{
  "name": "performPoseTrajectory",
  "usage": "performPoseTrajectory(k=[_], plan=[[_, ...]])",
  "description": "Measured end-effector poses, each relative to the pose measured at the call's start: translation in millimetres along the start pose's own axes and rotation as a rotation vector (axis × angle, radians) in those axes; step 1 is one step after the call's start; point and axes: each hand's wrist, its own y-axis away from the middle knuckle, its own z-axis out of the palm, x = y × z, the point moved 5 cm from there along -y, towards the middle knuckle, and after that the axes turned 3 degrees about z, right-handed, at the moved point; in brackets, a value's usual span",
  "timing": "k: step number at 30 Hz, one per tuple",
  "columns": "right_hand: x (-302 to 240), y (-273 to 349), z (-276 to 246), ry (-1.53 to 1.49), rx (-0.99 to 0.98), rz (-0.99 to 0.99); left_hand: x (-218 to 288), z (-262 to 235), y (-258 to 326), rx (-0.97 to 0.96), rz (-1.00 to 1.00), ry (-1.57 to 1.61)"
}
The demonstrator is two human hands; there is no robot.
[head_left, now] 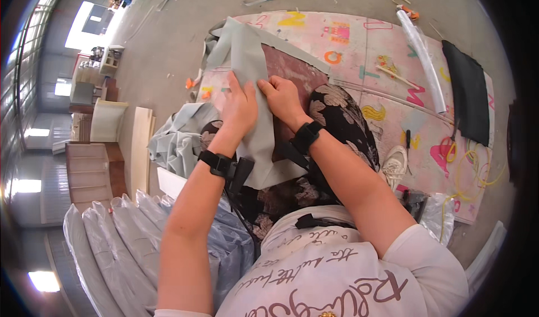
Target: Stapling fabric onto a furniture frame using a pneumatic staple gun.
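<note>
A pale grey-green sheet of fabric or leather-like material lies over my lap, folded round the edge of a reddish-brown panel. My left hand rests on the sheet with its fingers stretched out and pointing away from me. Beside it, my right hand has its fingers curled in a pinch at the sheet's edge, over the panel. The fingertips of both hands are close together. More of the same grey-green material hangs in folds to the left.
A patterned play mat covers the floor ahead. On it lie a clear plastic roll, a black sheet, a screwdriver and yellow-handled scissors. Plastic-wrapped grey pieces stand at the near left.
</note>
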Motion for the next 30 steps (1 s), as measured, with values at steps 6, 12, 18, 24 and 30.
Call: performPoseTrajectory(k=[6, 12, 18, 24, 30], plan=[[-3, -10, -23, 0.208, 0.059, -0.125, 31, 34, -17, -0.454, 0.419, -0.944], [-1, -4, -35, 0.128, 0.073, -0.099, -14, 15, -42, 0.028, 0.17, -0.452], [77, 136, -324, 0.475, 0.337, -0.024, -76, 15, -65, -0.189, 0.453, -1.172], [217, 420, -487, 1.151, 0.609, 0.727, 11, 20, -23, 0.007, 0.09, -0.419], [259, 412, -468, 1.146, 0.655, 0.907, 5, 14, -24, -0.006, 0.02, -0.437]])
